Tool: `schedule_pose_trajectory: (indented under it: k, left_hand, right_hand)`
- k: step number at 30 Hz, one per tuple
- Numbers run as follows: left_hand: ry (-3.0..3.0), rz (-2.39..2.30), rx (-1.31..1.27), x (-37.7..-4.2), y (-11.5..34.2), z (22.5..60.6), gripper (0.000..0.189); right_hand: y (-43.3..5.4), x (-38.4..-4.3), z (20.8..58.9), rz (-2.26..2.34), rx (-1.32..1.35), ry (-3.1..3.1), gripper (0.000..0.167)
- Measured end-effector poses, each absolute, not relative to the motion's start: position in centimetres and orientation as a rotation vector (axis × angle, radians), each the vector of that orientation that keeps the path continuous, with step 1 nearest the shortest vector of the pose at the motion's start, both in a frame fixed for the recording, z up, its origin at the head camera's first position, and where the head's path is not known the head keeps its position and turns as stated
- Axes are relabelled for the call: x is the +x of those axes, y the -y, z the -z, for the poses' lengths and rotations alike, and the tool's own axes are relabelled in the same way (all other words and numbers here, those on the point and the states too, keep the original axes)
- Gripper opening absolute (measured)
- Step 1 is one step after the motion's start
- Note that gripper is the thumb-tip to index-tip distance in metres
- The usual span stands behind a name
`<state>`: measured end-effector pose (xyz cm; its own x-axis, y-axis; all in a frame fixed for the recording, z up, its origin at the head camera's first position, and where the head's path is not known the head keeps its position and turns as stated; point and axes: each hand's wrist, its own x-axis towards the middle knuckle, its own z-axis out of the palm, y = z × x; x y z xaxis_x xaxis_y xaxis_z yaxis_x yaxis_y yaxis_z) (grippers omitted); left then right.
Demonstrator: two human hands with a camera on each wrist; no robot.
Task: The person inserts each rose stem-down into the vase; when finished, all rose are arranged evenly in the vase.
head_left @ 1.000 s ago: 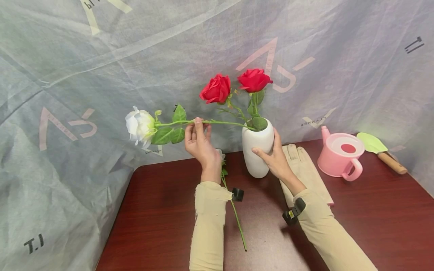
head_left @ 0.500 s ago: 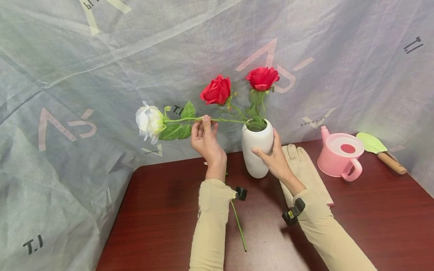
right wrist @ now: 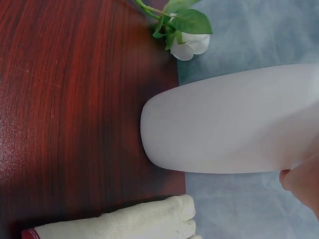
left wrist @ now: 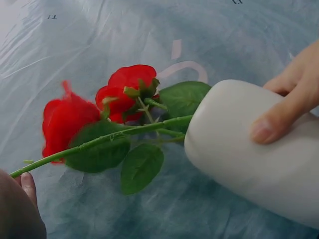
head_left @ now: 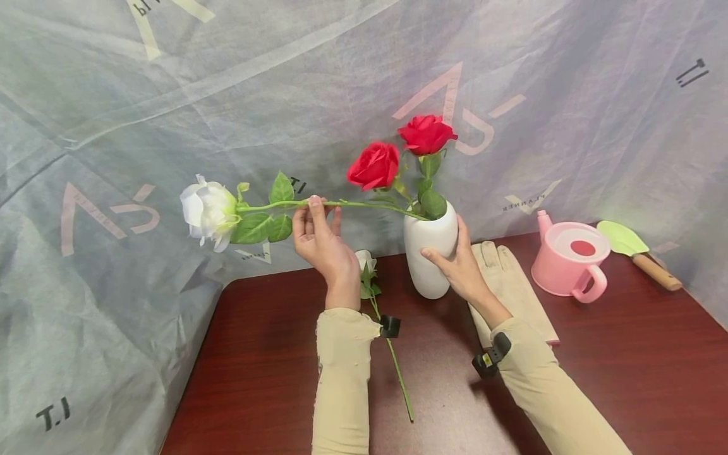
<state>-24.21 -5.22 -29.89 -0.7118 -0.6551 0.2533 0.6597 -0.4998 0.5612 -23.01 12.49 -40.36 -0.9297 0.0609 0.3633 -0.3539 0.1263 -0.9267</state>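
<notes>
My left hand (head_left: 311, 213) is raised left of the white vase (head_left: 428, 256) and pinches the green stem (head_left: 364, 205) of a white rose (head_left: 207, 208). The stem lies nearly level, its flower far to the left and its lower end at the vase mouth. My right hand (head_left: 457, 260) grips the vase's right side as it stands on the table. Two red roses (head_left: 374, 164) (head_left: 426, 133) stand in the vase. The left wrist view shows the stem (left wrist: 99, 142) meeting the vase (left wrist: 259, 154) beside the red roses (left wrist: 124, 89). In the right wrist view the vase (right wrist: 234, 124) fills the middle.
A second white rose (head_left: 364, 260) lies on the dark red table (head_left: 267, 360), its stem running toward me. Cream gloves (head_left: 514, 287) lie right of the vase. A pink watering can (head_left: 569, 259) and a green trowel (head_left: 625, 240) sit at the far right. Grey sheeting (head_left: 114, 126) hangs behind.
My left hand first moved the white rose right toward the vase, then drew it back left. The red roses shifted in the vase. My right hand kept its grip.
</notes>
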Motion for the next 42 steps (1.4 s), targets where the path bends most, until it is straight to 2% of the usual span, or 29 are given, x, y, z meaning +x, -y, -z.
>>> schedule_pose_trajectory:
  k: [19, 33, 42]
  left_hand:
    - [0.947, 2.196, -0.106, -25.1, 2.7, 31.2, 0.003]
    - [0.848, 2.136, -0.033, -24.1, 5.2, 29.2, 0.007]
    - [0.932, 2.133, -0.069, -24.8, 4.1, 30.1, 0.007]
  right_hand:
    - [-12.5, -22.9, 40.4, -1.879, 0.284, 2.101, 0.091]
    - [-12.5, -22.8, 40.1, -1.847, 0.289, 2.115, 0.091]
    - [-12.5, -22.9, 40.4, -1.861, 0.289, 2.099, 0.091]
